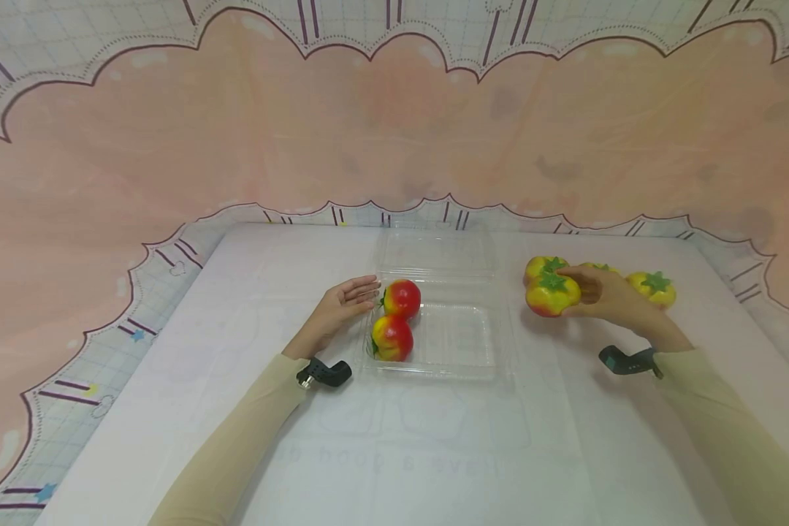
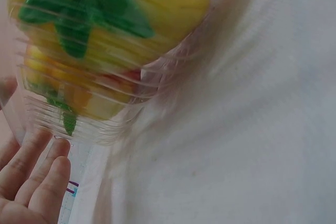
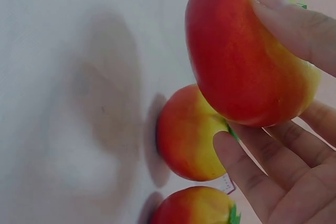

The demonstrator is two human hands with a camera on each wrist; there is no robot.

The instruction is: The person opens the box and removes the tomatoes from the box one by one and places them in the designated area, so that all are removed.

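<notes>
My right hand (image 1: pixel 613 298) pinches a red-and-yellow toy tomato (image 1: pixel 552 294) between thumb and fingers, its green star-shaped leaf facing me. In the right wrist view this held tomato (image 3: pixel 241 56) is raised, with a shadow on the table below. Two more toy tomatoes, one at the back (image 1: pixel 404 299) and one in front (image 1: pixel 392 338), lie on their sides along the left of a clear plastic box (image 1: pixel 460 371). My left hand (image 1: pixel 335 310) is beside the box's left wall, fingers extended; in the left wrist view the fingertips (image 2: pixel 62 145) are right at the ribbed plastic.
Several other toy tomatoes stand at the back right, among them one behind the held one (image 1: pixel 536 266) and one right of my hand (image 1: pixel 654 287). The box's clear lid (image 1: pixel 437 252) lies folded back. A white sheet (image 1: pixel 434 453) covers the table.
</notes>
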